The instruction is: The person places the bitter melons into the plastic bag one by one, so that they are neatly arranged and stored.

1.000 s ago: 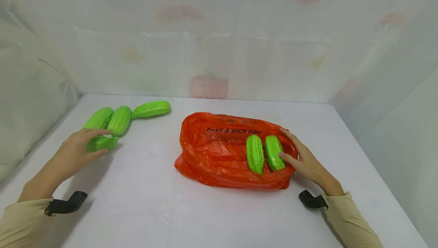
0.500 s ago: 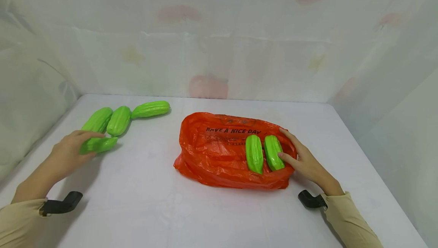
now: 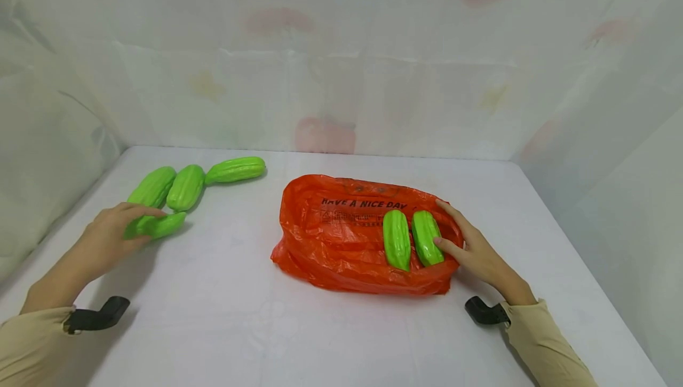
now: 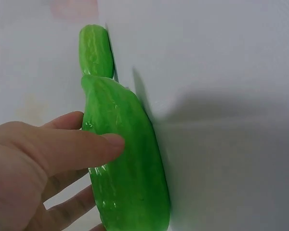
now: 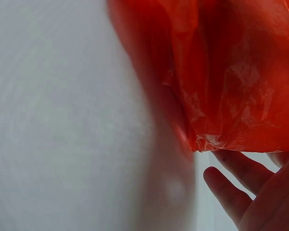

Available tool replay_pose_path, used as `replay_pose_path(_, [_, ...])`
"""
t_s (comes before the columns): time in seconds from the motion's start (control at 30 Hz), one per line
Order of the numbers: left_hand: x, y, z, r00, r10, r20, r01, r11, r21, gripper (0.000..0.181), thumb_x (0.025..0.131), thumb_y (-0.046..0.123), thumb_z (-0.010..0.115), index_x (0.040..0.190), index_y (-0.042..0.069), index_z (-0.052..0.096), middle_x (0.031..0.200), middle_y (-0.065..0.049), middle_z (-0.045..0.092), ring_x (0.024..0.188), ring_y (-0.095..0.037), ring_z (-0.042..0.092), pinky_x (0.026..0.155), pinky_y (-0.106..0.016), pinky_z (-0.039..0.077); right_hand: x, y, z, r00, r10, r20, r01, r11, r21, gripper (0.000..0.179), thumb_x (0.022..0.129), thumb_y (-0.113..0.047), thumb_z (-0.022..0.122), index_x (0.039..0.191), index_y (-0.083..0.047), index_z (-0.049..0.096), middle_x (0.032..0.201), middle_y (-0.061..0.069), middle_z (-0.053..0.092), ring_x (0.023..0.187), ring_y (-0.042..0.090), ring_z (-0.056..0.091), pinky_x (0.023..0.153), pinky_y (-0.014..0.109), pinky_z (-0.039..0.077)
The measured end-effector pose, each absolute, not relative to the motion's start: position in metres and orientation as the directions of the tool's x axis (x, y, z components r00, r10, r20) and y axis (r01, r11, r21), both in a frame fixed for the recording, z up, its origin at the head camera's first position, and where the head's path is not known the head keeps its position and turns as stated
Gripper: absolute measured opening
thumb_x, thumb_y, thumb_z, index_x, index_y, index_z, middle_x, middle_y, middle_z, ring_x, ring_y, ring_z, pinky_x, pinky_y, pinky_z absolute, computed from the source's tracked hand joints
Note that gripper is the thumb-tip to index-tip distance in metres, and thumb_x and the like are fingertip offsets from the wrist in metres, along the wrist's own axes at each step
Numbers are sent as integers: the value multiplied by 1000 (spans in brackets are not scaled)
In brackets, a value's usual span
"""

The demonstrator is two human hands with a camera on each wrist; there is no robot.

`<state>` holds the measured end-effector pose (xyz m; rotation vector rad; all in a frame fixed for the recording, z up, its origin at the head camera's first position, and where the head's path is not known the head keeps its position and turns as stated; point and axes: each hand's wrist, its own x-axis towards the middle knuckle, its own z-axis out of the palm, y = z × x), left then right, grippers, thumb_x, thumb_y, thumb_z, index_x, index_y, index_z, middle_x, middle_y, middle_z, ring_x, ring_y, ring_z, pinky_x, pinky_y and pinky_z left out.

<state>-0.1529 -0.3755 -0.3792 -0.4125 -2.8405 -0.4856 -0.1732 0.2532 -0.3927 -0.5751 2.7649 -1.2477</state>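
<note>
My left hand (image 3: 109, 239) holds a bright-green ribbed gourd (image 3: 164, 225) at the table's left side. In the left wrist view, the thumb lies on the near face of this gourd (image 4: 127, 183), with fingers behind it. My right hand (image 3: 475, 250) holds the right rim of a red plastic bag (image 3: 331, 262), thumb inside the mouth and fingers outside. Two more gourds lie in the bag, one on the left (image 3: 397, 239) and one on the right (image 3: 427, 237), beside the thumb. The right wrist view shows fingers (image 5: 226, 192) at the bag's outer side.
Behind my left hand lie three similar gourds: one at the left (image 3: 153, 186), another beside it (image 3: 185, 188) and a third set crosswise (image 3: 236, 170). White cloth covers the table (image 3: 320, 339). Pale patterned sheeting (image 3: 341, 79) hangs along the back and sides.
My left hand has shifted slightly left and its fingers have closed round the gourd, whose tip has tilted up a little. The right hand and the bag have stayed in place.
</note>
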Motion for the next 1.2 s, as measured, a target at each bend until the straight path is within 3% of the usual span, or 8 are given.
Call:
replay_pose_path(0.27, [-154,-373,-383,-895,277,350,387,874,296,52,63,-12,82,110,2,67,110,-33,65,98,-54,58,79,-63,41,-174,254,-393,-930,-354,100,-310,607,-732,71,99,-21,58,159,-24,20,160,18,29,137,41,41,104,68,40])
replay_pose_path(0.6, [-154,-370,-383,-899,295,325,391,875,286,49,67,-5,83,113,6,68,112,-25,69,101,-42,56,83,-56,43,-174,254,-394,-929,-354,109,-317,608,-727,71,99,-20,58,159,-24,20,159,19,31,136,40,43,103,67,41])
replay_pose_path(0.93, [-152,-368,-381,-959,237,157,277,904,326,57,73,-3,78,126,8,61,125,-35,59,109,-58,56,77,-64,47,-174,254,-393,-929,-355,104,-314,607,-730,71,99,-20,58,159,-23,20,160,18,30,136,41,42,103,67,42])
replay_pose_path(1.2, [-152,-363,-381,-958,219,185,269,913,307,52,74,5,82,122,5,64,120,-37,61,103,-57,59,73,-64,47,-174,254,-394,-928,-358,104,-316,604,-732,71,99,-20,59,159,-23,20,159,18,31,135,41,43,101,66,43])
